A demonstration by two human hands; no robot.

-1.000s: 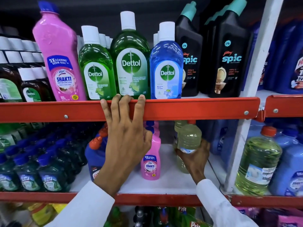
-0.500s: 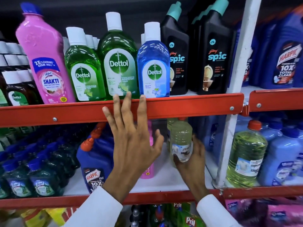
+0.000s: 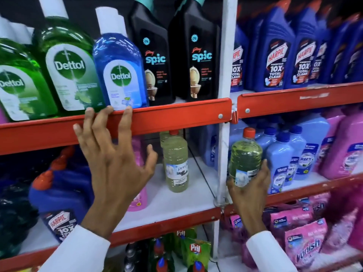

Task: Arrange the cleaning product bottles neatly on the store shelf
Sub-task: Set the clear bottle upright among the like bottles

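Observation:
My right hand [image 3: 248,190] grips a clear bottle of yellow-green liquid with a red cap [image 3: 244,157], held upright in front of the right bay, just right of the white upright post [image 3: 225,75]. Another yellow-green bottle [image 3: 175,161] stands on the middle shelf of the left bay, with more of the same behind it. My left hand [image 3: 113,160] is spread open, fingertips resting on the red front rail of the upper shelf [image 3: 172,116], below a blue Dettol bottle [image 3: 119,69].
Green Dettol bottles [image 3: 68,69] and black Spic bottles [image 3: 193,61] stand on the upper shelf. Blue Harpic bottles [image 3: 275,59] fill the upper right. Light blue [image 3: 282,163] and pink bottles [image 3: 345,148] crowd the right middle shelf. A blue Harpic bottle [image 3: 59,203] and a pink bottle stand behind my left hand.
The view has swung right. My right hand left the yellow-green bottle standing in the left bay and now holds one in front of the right bay. The left hand stays on the rail.

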